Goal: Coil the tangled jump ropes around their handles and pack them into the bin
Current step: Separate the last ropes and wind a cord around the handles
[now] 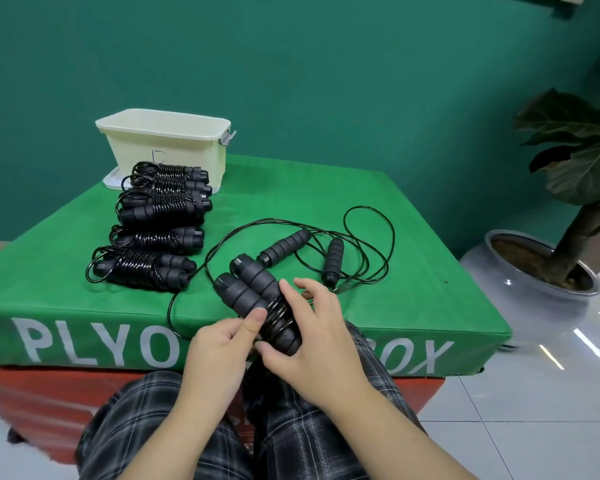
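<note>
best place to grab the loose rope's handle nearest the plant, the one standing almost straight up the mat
Grip the right loose handle across its ribbed foam middle, coming from above with fingers on its left and right flanks. It lies flat on the green mat, long axis running near to far, cord leaving its near end, so mid-body stays free of cord.

Probably a gym or fitness room: green padded plyo box (pixel 326 216), plain teal wall (pixel 291 64), glossy pale floor tiles (pixel 534 410), potted plant (pixel 568 161).
</note>
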